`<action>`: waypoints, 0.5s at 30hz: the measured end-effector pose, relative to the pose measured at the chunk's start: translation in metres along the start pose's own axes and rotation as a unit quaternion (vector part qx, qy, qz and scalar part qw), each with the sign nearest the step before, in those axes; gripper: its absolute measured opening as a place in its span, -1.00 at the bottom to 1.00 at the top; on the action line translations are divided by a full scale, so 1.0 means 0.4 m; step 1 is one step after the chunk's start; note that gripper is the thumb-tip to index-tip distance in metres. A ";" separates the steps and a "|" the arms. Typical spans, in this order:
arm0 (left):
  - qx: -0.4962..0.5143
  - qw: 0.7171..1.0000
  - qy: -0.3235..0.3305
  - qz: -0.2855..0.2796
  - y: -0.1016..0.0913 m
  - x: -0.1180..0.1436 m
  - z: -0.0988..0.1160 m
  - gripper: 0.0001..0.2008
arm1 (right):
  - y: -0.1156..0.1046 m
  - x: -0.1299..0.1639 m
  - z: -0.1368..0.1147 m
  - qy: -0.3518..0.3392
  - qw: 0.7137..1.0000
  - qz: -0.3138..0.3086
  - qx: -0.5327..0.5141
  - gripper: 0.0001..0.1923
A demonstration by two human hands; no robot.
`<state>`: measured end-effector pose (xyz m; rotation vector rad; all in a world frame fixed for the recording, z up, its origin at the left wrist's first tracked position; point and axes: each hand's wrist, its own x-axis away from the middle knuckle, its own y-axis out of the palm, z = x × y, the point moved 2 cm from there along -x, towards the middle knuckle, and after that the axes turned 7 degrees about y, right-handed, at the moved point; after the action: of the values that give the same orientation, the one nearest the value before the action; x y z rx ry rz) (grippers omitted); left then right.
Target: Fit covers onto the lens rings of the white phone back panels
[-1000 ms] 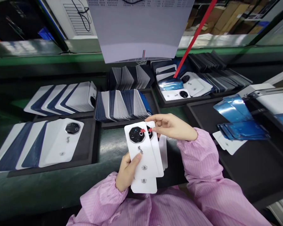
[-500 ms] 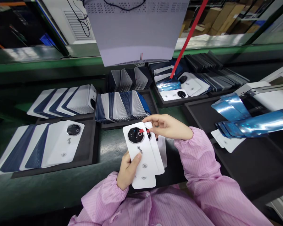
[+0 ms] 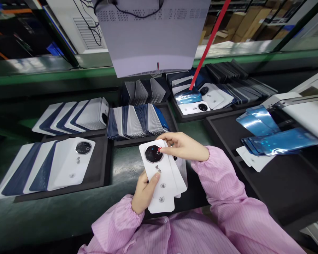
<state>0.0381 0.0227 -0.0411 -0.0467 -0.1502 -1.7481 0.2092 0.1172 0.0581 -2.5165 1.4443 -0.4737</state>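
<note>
My left hand point(image 3: 143, 192) grips a small fanned stack of white phone back covers point(image 3: 165, 173), its thumb lying on the front one. Each visible cover carries a round printed emblem, and the front one has dark lettering under a black, many-sided camera window point(image 3: 153, 154). Across the top right of the stack reaches my right hand point(image 3: 184, 146). Its thumb tip presses beside a small red tab point(image 3: 159, 150) on the camera window, while the other fingers curl behind the cover's upper edge and are partly hidden.
Left, a black tray point(image 3: 99, 165) holds fanned white and blue covers. Another tray point(image 3: 171, 113) of upright covers stands ahead. On the right, blue glossy film pieces point(image 3: 283, 141) lie over white covers in a tray point(image 3: 257, 190). A red strip point(image 3: 209, 44) hangs beside the white panel point(image 3: 153, 38).
My right hand has shifted slightly left, bringing its thumb to the red tab on the front cover. The covers behind have moved within the fan. My left hand keeps its hold.
</note>
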 end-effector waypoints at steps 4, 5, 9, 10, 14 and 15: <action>0.024 1.000 -0.013 -0.002 0.004 -0.001 0.001 -0.65 | 0.014 -0.005 0.006 0.007 1.000 -0.005 -0.016 -0.74; 0.028 0.999 -0.016 -0.003 0.006 -0.001 0.003 -0.65 | 0.021 -0.006 0.011 0.011 0.999 -0.021 -0.034 -0.70; 0.036 0.999 -0.025 -0.011 0.011 -0.004 0.012 -0.61 | 0.043 -0.002 0.040 0.034 0.990 -0.026 -0.131 -0.63; 0.039 0.999 -0.021 -0.015 0.011 -0.005 0.013 -0.60 | 0.039 0.003 0.045 0.038 0.988 -0.009 -0.151 -0.64; 0.020 1.000 0.005 -0.015 0.003 -0.008 0.019 -0.57 | -0.054 0.037 0.030 0.009 0.975 0.138 -0.173 -0.59; 0.014 1.000 -0.001 -0.008 0.000 -0.008 0.021 -0.58 | -0.094 0.044 0.019 -0.007 0.969 0.188 -0.163 -0.60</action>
<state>0.0384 0.0268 -0.0333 -0.0259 -0.1772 -1.7612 0.2503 0.1209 0.0663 -2.3705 2.0800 -0.1615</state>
